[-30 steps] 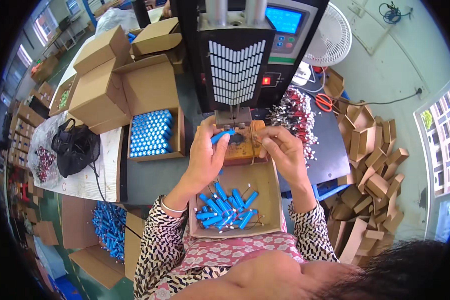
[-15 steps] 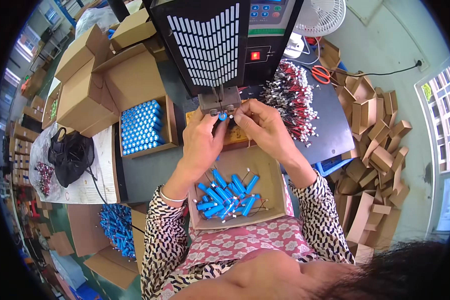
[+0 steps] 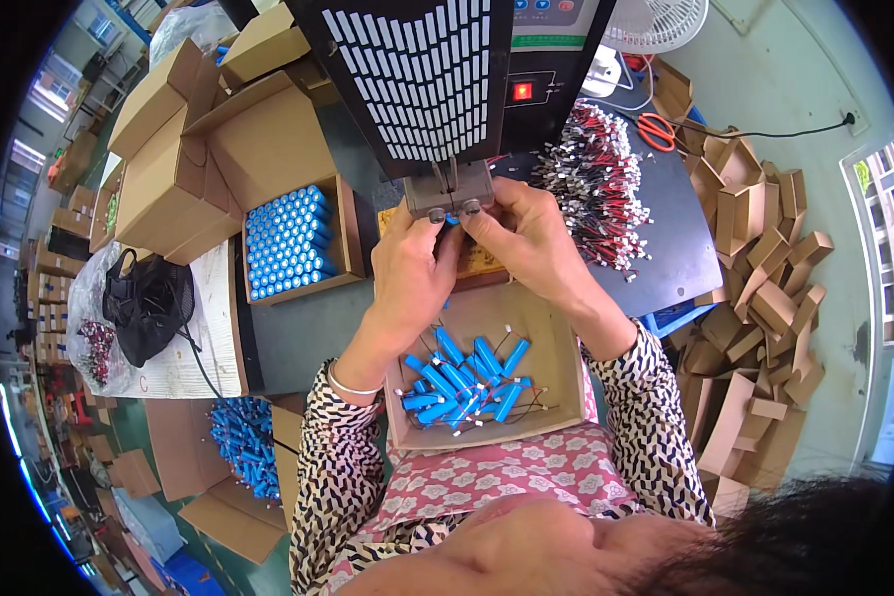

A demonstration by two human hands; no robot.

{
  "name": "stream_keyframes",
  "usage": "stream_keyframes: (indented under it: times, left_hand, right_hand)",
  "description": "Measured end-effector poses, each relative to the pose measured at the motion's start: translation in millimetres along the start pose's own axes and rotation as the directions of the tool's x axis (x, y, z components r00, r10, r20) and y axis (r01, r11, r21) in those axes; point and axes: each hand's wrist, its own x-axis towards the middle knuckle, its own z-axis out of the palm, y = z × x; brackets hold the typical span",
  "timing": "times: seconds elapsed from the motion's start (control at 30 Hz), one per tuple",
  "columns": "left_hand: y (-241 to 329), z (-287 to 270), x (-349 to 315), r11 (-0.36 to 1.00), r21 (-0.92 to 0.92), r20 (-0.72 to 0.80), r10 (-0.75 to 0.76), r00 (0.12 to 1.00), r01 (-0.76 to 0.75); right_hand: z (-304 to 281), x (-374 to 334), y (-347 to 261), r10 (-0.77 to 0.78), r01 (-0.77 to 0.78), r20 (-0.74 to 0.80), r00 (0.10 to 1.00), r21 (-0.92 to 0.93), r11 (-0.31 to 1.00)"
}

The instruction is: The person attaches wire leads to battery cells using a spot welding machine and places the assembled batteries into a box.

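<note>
At the front of a black welding machine (image 3: 407, 89), both hands meet just under its grey metal head block (image 3: 452, 189). My left hand (image 3: 409, 263) is closed round a blue battery cell (image 3: 453, 219), of which only a small end shows below the block. My right hand (image 3: 528, 243) is pinched closed beside the cell; what lies between its fingertips is hidden. Below my wrists, an open cardboard tray (image 3: 556, 397) on my lap holds several loose blue cells (image 3: 457, 382) with thin wire leads and white plugs.
Left stands a cardboard box (image 3: 348, 238) of upright blue cells (image 3: 288, 243). Right of the machine lie a heap of red and black wire leads (image 3: 596, 189) and orange-handled scissors (image 3: 656, 131). Cardboard pieces (image 3: 755, 278) pile up at far right. A lower-left box holds wired cells (image 3: 243, 442).
My hands have moved a little farther in under the head block, and less of the blue cell shows. The whole view has shifted slightly.
</note>
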Motion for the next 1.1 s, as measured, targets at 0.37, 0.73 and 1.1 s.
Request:
stream_keyframes:
  times: [0.37,0.73,1.1]
  left_hand:
    - [8.2,-9.5,-9.0,0.999,-0.041,-0.006,0.0,1.0,0.0]
    - [-107.7,-85.1,-30.3,0.808,0.589,0.123,-0.093,0.988,0.003]
    - [-113.8,-69.3,-14.9,0.616,0.774,0.325,-0.184,0.928,-0.149]
  right_hand:
    - [-5.2,-10.1,-1.7,-0.086,0.087,0.025,0.996,-0.036,0.996]
    - [-98.8,-70.9,-10.6,0.287,-0.276,0.046,0.957,-0.165,0.947]
    - [-94.1,-98.1,40.9,-0.209,0.359,0.307,0.928,-0.887,0.289]
